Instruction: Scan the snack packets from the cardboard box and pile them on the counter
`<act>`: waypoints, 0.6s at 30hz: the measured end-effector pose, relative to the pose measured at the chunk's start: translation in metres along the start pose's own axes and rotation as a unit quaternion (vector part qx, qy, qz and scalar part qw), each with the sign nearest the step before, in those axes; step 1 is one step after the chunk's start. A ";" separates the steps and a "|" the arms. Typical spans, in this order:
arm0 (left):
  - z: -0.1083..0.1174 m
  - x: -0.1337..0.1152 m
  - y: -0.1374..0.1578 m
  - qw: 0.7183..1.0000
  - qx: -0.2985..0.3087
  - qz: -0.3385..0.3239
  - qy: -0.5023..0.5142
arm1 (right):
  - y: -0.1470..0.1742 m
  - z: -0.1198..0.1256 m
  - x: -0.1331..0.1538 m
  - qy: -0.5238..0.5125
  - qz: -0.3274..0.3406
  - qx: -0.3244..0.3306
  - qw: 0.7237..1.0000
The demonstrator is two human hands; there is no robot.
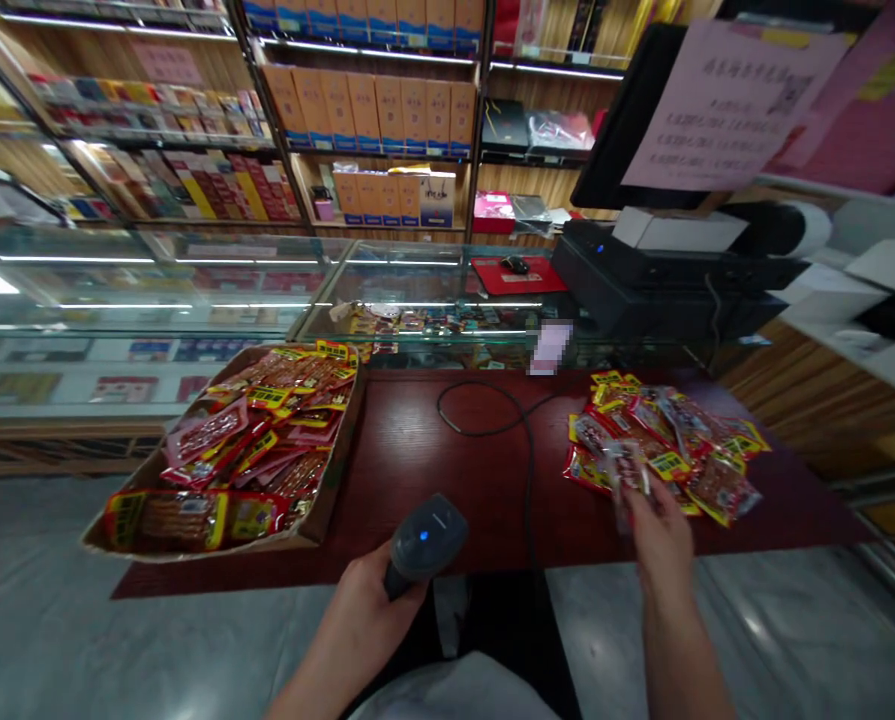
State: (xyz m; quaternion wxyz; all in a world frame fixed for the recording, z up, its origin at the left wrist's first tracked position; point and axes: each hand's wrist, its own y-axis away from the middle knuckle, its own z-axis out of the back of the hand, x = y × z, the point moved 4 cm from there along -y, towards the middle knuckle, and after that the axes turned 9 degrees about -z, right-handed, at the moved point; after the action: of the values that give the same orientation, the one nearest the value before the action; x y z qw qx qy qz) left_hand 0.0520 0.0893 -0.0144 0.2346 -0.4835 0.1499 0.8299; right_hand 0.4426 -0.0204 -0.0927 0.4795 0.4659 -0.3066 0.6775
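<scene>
A packet (624,475) of snacks, slightly blurred, is to the right of the scanner (436,530), pinched between the thumb and fingers of the right hand (663,525). It overlaps the near side of a heap of packets (664,420), which spreads out to the right of the scanner and beyond it; whether the pinched one is clear of the others I cannot tell. Those in the heap are red and yellow with see-through windows, lying loosely over one another. The left hand (379,595) is wrapped around the handle of the scanner, whose dark head shows a small blue light on top.

To the left of the scanner stands an open carton (338,480), filled with similar red and yellow packets. The carton and the heap both rest on a dark reddish surface (417,460). Beyond the scanner, a black cable (529,480) makes a loop and runs down to the near edge; its join is hidden. Farther beyond the scanner are a pixelated pale rectangle (550,348), then a glass case (417,262) with a mouse (516,265) on a red mat (492,278). Beyond the scanner and to its right, a monitor (631,115) carries a printed sheet (732,110).
</scene>
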 end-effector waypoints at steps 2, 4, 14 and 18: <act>-0.002 0.001 -0.002 1.000 0.001 0.001 -0.006 | -0.016 0.037 -0.017 0.006 -0.033 -0.134 0.990; -0.004 0.002 -0.002 1.000 0.005 0.001 -0.010 | -0.025 0.063 -0.029 0.045 -0.058 -0.191 0.979; -0.006 0.003 0.002 1.000 0.011 -0.001 -0.011 | -0.028 0.043 -0.016 0.275 -0.010 -0.214 0.937; -0.004 0.004 0.003 1.000 0.002 0.004 -0.011 | -0.040 0.021 -0.012 0.294 -0.023 -0.123 0.948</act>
State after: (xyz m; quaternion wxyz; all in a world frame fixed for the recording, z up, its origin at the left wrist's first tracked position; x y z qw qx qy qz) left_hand 0.0513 0.0854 -0.0201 0.2342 -0.4729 0.1506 0.8360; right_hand 0.4881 -0.0285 -0.0971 0.6172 0.1901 -0.2223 0.7304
